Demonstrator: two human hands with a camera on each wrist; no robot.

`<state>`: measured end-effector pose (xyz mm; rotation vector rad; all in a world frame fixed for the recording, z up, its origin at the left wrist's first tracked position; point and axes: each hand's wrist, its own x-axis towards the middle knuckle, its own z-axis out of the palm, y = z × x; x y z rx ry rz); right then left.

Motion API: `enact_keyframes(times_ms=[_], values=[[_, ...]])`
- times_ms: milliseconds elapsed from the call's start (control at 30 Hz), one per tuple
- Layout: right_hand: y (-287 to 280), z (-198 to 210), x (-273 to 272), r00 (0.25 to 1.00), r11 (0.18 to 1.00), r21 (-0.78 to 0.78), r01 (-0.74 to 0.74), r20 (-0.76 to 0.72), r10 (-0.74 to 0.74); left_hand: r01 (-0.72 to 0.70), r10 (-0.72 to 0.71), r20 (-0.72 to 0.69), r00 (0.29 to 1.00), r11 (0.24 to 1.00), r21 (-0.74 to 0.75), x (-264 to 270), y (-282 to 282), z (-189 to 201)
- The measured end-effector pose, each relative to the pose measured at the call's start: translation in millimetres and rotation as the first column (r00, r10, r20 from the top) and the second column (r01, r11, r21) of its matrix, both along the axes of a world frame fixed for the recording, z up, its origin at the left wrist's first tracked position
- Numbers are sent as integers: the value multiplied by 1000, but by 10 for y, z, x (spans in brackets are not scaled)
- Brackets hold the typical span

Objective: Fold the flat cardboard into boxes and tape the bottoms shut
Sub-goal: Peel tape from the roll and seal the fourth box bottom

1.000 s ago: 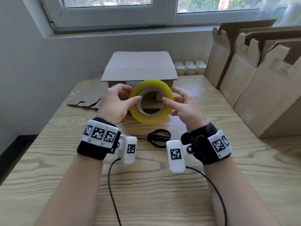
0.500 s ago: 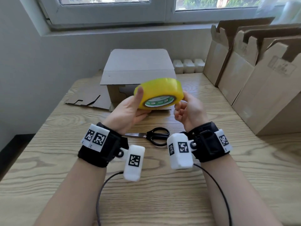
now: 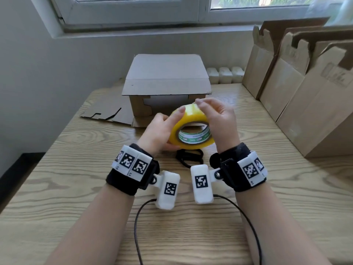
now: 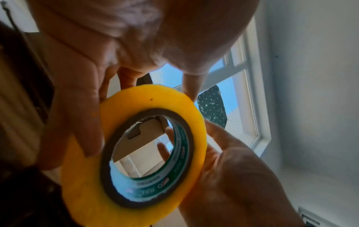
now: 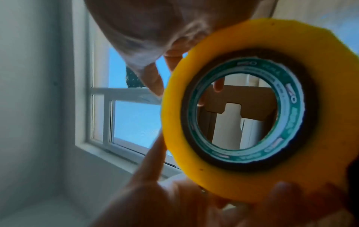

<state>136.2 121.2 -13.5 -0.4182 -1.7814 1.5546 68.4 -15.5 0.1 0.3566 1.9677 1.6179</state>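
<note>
Tape roll (image 3: pixel 191 129) held above table (image 3: pixel 76 169), before box (image 3: pixel 166 83) | left hand (image 3: pixel 158 131) grips rim | right hand (image 3: pixel 219 119) fingertips pick outer wrap | light, stiff, slick; hold by edges.

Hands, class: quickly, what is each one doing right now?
Left hand: grips the yellow tape roll.
Right hand: fingers curled, picking at the roll's top edge.

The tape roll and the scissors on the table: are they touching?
Cannot tell. In the head view the tape roll, held by both hands, overlaps the scissors, hiding any gap; the wrist views miss the scissors.
</note>
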Motion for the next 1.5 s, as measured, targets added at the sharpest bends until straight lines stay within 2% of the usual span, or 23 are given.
enact_keyframes(times_ms=[67, 167, 233, 333, 433, 533, 733, 900, 1000, 1400, 1500], values=[[-15, -35, -9, 999, 996, 93, 13, 41, -17, 0, -6, -85, 996, 997, -72, -3, -15, 3], [-17, -43, -1, 999, 994, 102, 26, 20, -29, -8, -87, -366, 926, 968, -249, -65, -75, 27], [-25, -40, 1, 1000, 995, 97, 28, 4, -29, 22, -97, -402, 911, 982, -187, -77, -69, 59], [-50, -31, -3, 1000, 995, 100, 25, -4, -25, 8, -29, -473, 880, 999, -46, -12, 2, 101], [-48, -26, -2, 999, 995, 96, 32, -8, -31, 29, -46, -556, 830, 999, -40, 62, 70, 125], [-34, -29, -13, 998, 996, 68, 60, -31, -58, 96, -130, -560, 818, 991, -90, 95, 104, 140], [14, -67, -28, 997, 995, 61, 73, -38, -71, 176, -189, -466, 864, 982, -73, 57, 150, 235], [52, -79, -24, 995, 994, 55, 92, -39, -90, 230, -242, -478, 845, 970, -84, 32, 207, 247], [35, -81, -28, 996, 995, 62, 77, -47, -75, 216, -225, -500, 836, 973, -77, 30, 173, 195], [-67, -63, 17, 999, 990, 137, 14, -49, -8, 141, -90, -453, 887, 987, 79, -8, 83, 73], [-91, -61, 14, 999, 989, 149, 18, -48, -11, 137, -92, -461, 883, 988, 66, -37, 83, 64]])
